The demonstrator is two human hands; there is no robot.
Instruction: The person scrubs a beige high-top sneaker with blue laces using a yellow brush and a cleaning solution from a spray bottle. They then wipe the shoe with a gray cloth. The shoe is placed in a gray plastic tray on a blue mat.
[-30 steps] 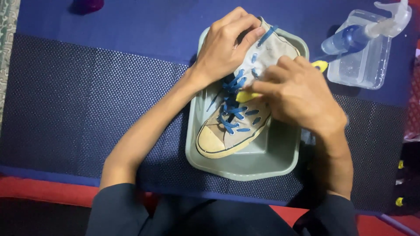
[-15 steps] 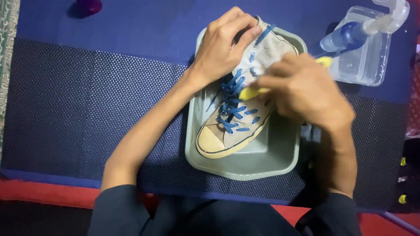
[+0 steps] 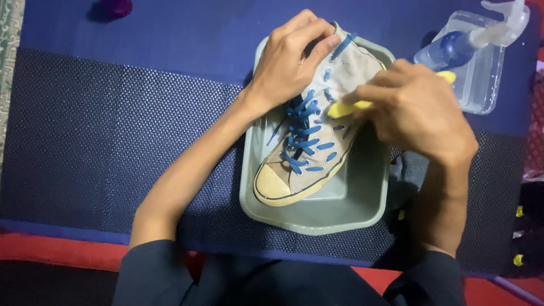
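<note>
Shoe (image 3: 309, 153) lies in grey tub (image 3: 317, 218), toe at 7 o'clock, heel at 1 o'clock, blue laces (image 3: 303, 133) in place.
Left hand (image 3: 292, 56) at tub's 12 o'clock, fingers curled around shoe collar, pinning it.
Right hand (image 3: 416, 110) at 3 o'clock, fingers closed on yellow brush (image 3: 345, 107), head touching shoe's side near eyelets.
Judgement: scrubbing in mid-course; canvas looks grimy, toe cap yellowed, no foam visible; toe and sole apparently remain.
Spray bottle (image 3: 470, 39) lies in clear tray (image 3: 481, 90), 2 o'clock, untouched.
</note>
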